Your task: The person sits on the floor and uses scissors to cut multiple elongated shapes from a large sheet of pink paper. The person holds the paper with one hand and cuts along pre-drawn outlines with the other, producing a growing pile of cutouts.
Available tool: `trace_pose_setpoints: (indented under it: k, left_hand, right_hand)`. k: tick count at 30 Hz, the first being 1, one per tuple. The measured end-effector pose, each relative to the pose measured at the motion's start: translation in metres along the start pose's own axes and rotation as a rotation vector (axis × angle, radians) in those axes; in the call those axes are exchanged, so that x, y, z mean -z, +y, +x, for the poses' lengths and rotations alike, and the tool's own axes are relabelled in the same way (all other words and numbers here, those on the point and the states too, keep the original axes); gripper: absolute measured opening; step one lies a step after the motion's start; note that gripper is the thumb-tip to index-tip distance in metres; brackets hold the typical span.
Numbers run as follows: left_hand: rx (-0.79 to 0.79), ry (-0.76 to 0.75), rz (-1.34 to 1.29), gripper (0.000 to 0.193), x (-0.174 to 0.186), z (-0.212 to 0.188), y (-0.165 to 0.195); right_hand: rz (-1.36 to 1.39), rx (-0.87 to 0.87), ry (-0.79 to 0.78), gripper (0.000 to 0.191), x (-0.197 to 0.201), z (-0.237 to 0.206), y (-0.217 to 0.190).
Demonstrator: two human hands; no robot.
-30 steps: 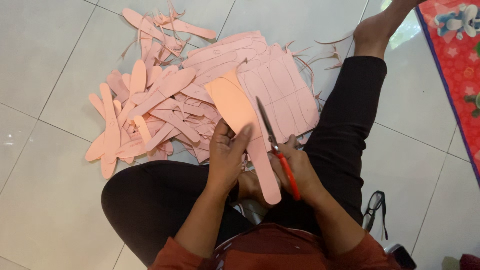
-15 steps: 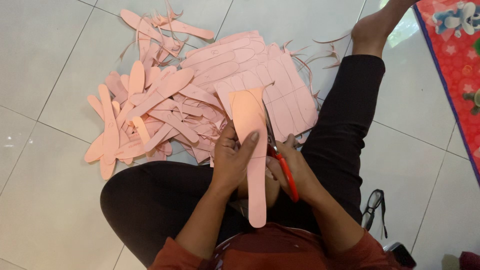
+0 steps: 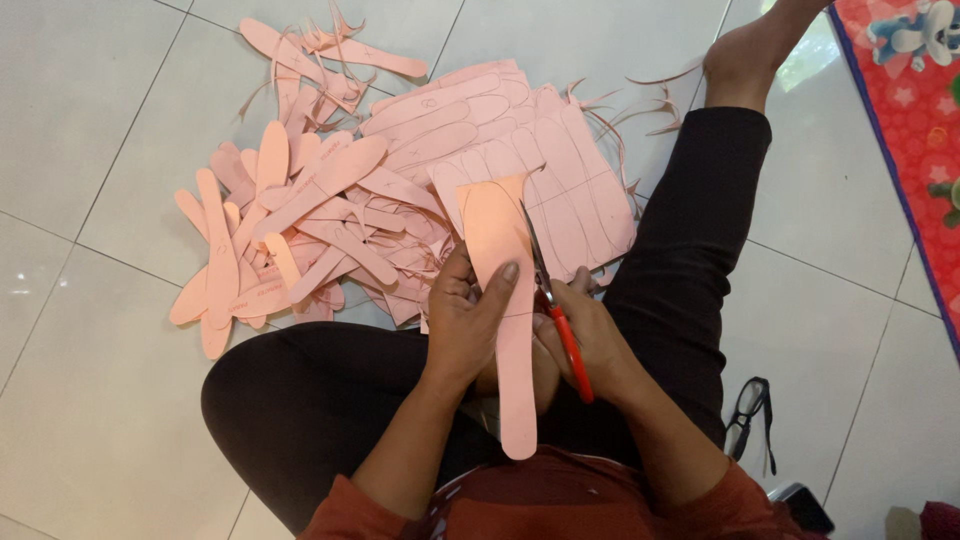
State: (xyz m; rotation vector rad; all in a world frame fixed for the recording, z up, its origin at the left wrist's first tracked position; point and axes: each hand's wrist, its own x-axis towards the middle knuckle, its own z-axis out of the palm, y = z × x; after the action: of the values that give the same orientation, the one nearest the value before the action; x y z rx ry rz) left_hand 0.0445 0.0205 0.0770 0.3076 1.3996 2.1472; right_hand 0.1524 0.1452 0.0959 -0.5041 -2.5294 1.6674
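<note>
Gripping a long, flat, salmon-pink foam strip (image 3: 508, 300) above the lap, left hand (image 3: 470, 325) closed, thumb on top. Clasping red-handled metal scissors (image 3: 555, 310) in the closed right hand (image 3: 590, 345), blades at the strip's right edge. Heaped beyond on glossy pale floor tiles (image 3: 90, 130): matching pink sole-shaped cutouts (image 3: 300, 220); folded black spectacles (image 3: 748, 410) lying right.

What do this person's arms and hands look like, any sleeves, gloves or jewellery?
Both hands, left hand and right hand, are bare, no gloves. No rings or watch show. The forearms are uncovered; dark red sleeves reach to about the elbows.
</note>
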Motion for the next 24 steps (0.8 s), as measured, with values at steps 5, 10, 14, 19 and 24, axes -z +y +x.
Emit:
trace_pose_setpoints:
  k: [5, 10, 14, 19, 24]
  left_hand:
    - [0.021, -0.003, -0.027, 0.026, -0.001, -0.001, -0.002]
    - [0.041, -0.013, -0.046, 0.028, 0.0, -0.001, 0.0]
    - [0.049, -0.018, -0.037, 0.026, 0.002, 0.001, 0.001]
    - [0.034, -0.024, 0.024, 0.025, 0.007, 0.004, 0.001]
    - [0.009, 0.104, 0.098, 0.025, 0.01, 0.01, 0.008]
  right_hand:
    - [-0.042, -0.014, 0.037, 0.016, -0.003, -0.001, 0.002]
    - [-0.024, -0.098, 0.073, 0.017, -0.005, -0.003, 0.003]
    - [-0.1, -0.134, 0.076, 0.015, -0.005, -0.003, 0.009]
    - [-0.11, 0.123, 0.114, 0.012, -0.005, -0.003, 0.018]
    - [-0.092, -0.129, 0.008, 0.014, -0.001, -0.004, 0.02]
